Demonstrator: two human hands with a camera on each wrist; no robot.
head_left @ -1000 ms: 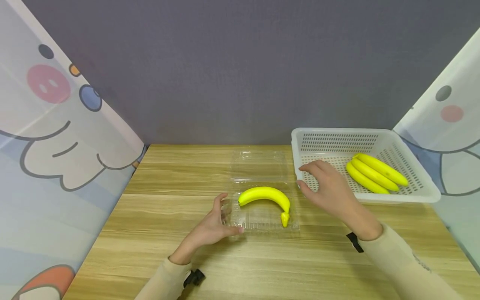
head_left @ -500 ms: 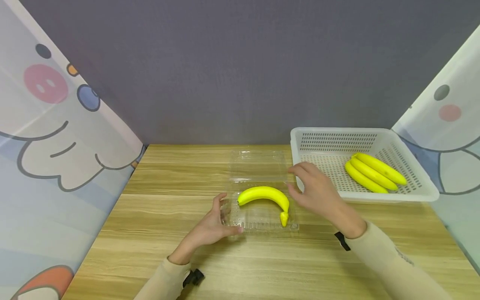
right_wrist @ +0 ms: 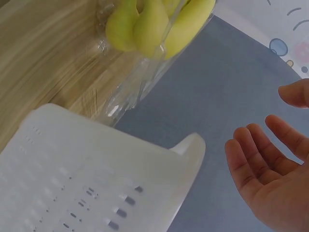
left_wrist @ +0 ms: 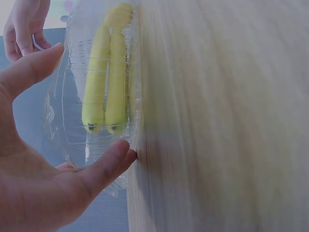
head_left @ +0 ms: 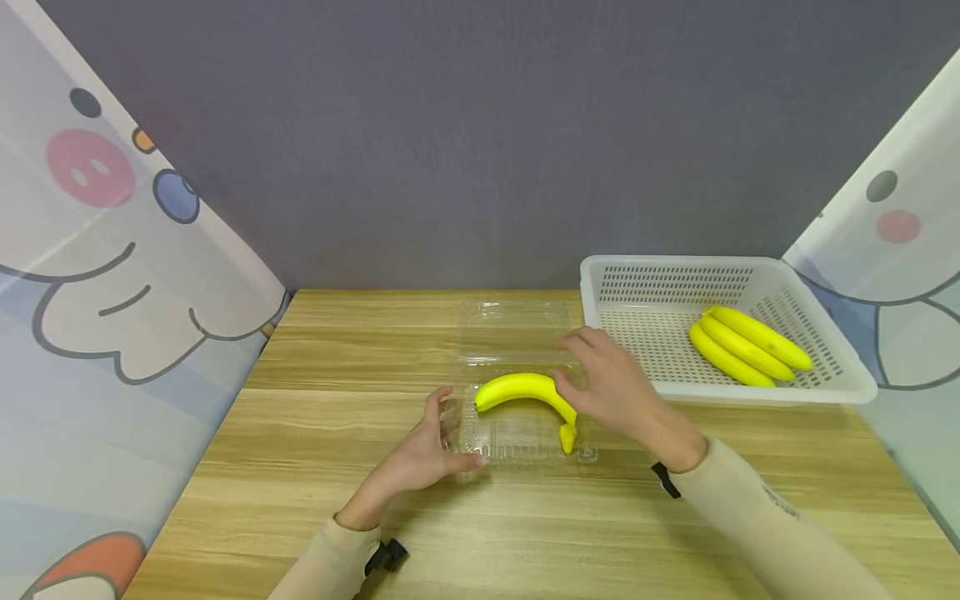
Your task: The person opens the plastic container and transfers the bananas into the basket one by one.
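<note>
A clear plastic clamshell box lies on the table with its lid folded back. In it is a yellow banana bunch; the head view shows its top banana, while the left wrist view shows banana tips side by side. My left hand holds the box at its left side, thumb at the front corner and fingers along the left wall. Over the box's right side hovers my right hand, fingers loosely bent and nothing in them, covering part of the banana in the head view.
A white perforated basket stands at the back right, beside the box. Several bananas lie in its right half. A dark grey panel rises behind the wooden table; cartoon-printed panels flank it.
My right hand has moved left, from beside the basket's near left corner to over the box's right side. The left hand, box and bananas stay in place.
</note>
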